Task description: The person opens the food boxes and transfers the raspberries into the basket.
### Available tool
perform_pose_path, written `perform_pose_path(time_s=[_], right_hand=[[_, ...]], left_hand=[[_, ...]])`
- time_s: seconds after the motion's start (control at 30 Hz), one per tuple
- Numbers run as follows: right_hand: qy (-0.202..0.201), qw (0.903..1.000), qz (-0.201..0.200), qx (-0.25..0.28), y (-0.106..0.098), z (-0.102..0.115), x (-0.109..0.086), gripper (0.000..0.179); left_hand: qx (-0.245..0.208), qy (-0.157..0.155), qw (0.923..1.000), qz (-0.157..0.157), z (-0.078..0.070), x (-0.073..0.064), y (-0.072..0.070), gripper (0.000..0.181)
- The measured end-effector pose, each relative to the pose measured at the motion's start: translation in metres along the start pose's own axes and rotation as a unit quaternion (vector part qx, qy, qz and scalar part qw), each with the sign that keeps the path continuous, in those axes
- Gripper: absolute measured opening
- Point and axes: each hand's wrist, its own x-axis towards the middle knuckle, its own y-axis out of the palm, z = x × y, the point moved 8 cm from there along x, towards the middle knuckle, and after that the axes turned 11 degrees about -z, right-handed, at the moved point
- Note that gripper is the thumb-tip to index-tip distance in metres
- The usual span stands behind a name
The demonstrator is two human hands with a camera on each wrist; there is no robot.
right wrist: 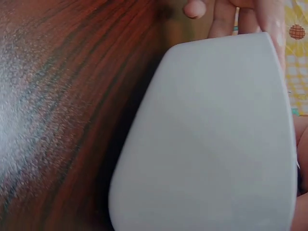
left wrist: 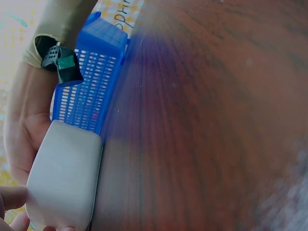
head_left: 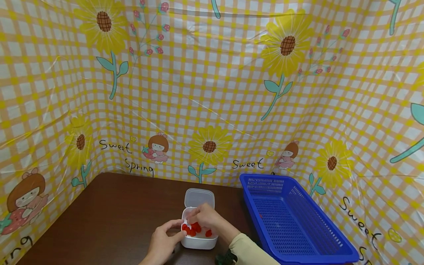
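Observation:
A small white box (head_left: 199,243) with an open translucent lid (head_left: 199,198) behind it stands on the table. Several small red pieces (head_left: 193,231) lie inside; their kind is too small to tell. My left hand (head_left: 162,241) holds the box's left side, with the thumb near its front corner. From the right, my right hand (head_left: 206,216) reaches over the rim into the box, its fingers bent above the red pieces. Its fingertips are hidden in the head view. Both wrist views show mainly the box's outer wall (left wrist: 65,175), which covers the contents.
A blue perforated plastic basket (head_left: 255,217) stands to the right, beyond my right forearm, with a tiny red speck on its inner side. The dark brown wooden table (head_left: 116,209) extends left. A checked, flower-printed cloth (head_left: 212,92) encloses the back and sides.

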Motion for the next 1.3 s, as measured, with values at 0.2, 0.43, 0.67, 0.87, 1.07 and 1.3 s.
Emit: perform_pose_path(time_s=[0.2, 0.43, 0.67, 0.87, 1.07, 1.3], right_hand=[[0.01, 0.9998, -0.009, -0.017, 0.006, -0.007, -0.002, 0.004], [0.0, 0.9997, -0.014, -0.02, 0.01, -0.011, -0.004, 0.007], [-0.017, 0.9992, -0.015, -0.031, 0.01, -0.009, -0.001, 0.006], [-0.033, 0.9984, -0.011, -0.044, 0.012, -0.006, -0.001, 0.007], [-0.05, 0.9977, -0.011, -0.045, 0.012, -0.001, -0.003, 0.007], [-0.077, 0.9953, -0.008, -0.058, 0.015, 0.002, -0.003, 0.007]], left_hand=[[0.003, 0.006, 1.0, -0.006, 0.0, -0.002, 0.0, 0.037], [0.009, 0.008, 0.9999, -0.007, 0.001, -0.002, 0.001, 0.037], [0.001, 0.012, 0.9999, -0.002, -0.002, -0.002, 0.0, 0.038], [0.003, 0.008, 1.0, 0.001, 0.0, -0.002, 0.001, 0.039], [0.003, 0.01, 0.9999, 0.002, -0.001, -0.002, 0.0, 0.04], [0.002, 0.021, 0.9998, -0.002, -0.003, -0.002, -0.001, 0.04]])
